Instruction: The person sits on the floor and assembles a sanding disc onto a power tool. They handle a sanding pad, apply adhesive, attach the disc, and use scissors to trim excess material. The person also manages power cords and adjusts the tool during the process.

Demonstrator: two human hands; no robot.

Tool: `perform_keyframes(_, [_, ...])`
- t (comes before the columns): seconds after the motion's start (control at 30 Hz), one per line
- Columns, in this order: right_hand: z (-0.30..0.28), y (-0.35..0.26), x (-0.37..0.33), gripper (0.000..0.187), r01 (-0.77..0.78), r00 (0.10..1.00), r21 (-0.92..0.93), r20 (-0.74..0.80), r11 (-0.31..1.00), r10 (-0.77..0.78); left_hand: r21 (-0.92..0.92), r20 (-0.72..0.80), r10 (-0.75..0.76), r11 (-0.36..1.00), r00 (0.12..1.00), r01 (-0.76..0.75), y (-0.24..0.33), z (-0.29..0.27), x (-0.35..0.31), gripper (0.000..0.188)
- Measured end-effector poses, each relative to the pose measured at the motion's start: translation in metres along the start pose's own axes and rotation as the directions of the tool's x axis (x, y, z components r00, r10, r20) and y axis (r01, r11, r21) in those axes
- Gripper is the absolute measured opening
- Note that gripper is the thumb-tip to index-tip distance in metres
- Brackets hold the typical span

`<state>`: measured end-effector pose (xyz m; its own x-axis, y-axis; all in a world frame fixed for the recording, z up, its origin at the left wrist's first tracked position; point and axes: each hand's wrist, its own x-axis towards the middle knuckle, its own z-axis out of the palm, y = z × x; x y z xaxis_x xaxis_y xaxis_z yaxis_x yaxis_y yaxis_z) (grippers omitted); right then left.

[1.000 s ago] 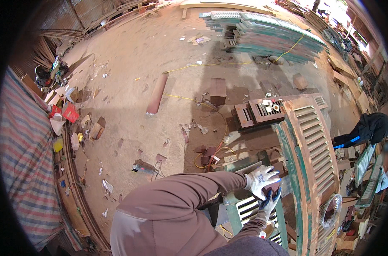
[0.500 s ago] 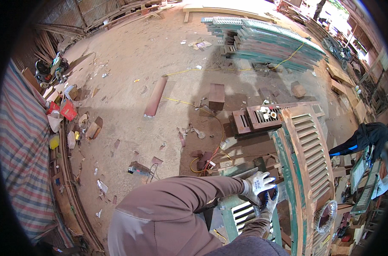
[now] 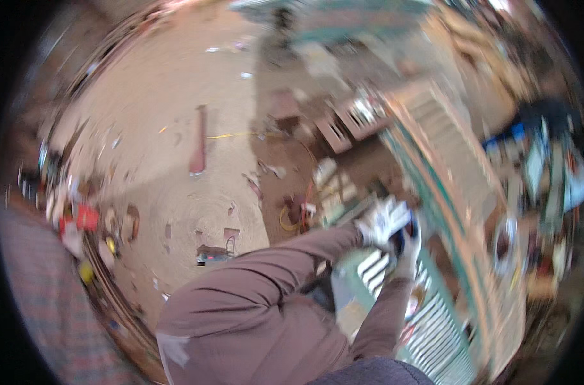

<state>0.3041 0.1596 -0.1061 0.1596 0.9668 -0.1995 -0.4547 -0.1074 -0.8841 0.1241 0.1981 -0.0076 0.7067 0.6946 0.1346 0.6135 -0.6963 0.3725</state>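
Note:
My left hand (image 3: 383, 221) wears a white-and-grey work glove, and its fingers curl over a small dark object (image 3: 399, 239). From the other side my right hand (image 3: 408, 251), also gloved, closes around the same object. Blur and the gloves hide what kind of thing it is. Both hands are above a green louvered shutter (image 3: 433, 346) with pale gaps between its slats. Just to their right stands another louvered shutter (image 3: 458, 151), bare wood with green edges, tilted along its length.
Small brown louvered panels (image 3: 333, 133) with white pieces on top lie beyond my hands. A reddish-brown roll (image 3: 199, 141) and a corded power tool (image 3: 213, 255) are on the floor to the left. Stacked green shutters (image 3: 356, 19) stand at the back. Clutter lines the right side.
The whole view has swung and blurred, showing more of the green shutter under my hands. Both hands stay together around the dark object.

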Motion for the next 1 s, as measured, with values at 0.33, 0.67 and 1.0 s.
perform_keyframes(0.33, [-0.039,-0.011,0.011,0.062,-0.079,0.991,-0.053,-0.110,0.995,0.073,0.067,-0.078,-0.066,0.995,0.995,0.071,0.004,0.048,0.026,0.137])
perform_keyframes(0.67, [-0.018,-0.019,-0.001,0.061,-0.115,0.985,-0.036,-0.132,0.993,0.109,0.115,0.006,-0.085,0.990,0.996,0.084,-0.002,0.049,0.022,0.141])
perform_keyframes(1.0, [-0.005,0.035,-0.045,0.035,0.180,0.777,-0.284,-0.546,0.942,-0.313,0.114,-0.017,-0.067,0.991,0.998,0.069,0.000,0.054,0.026,0.132])
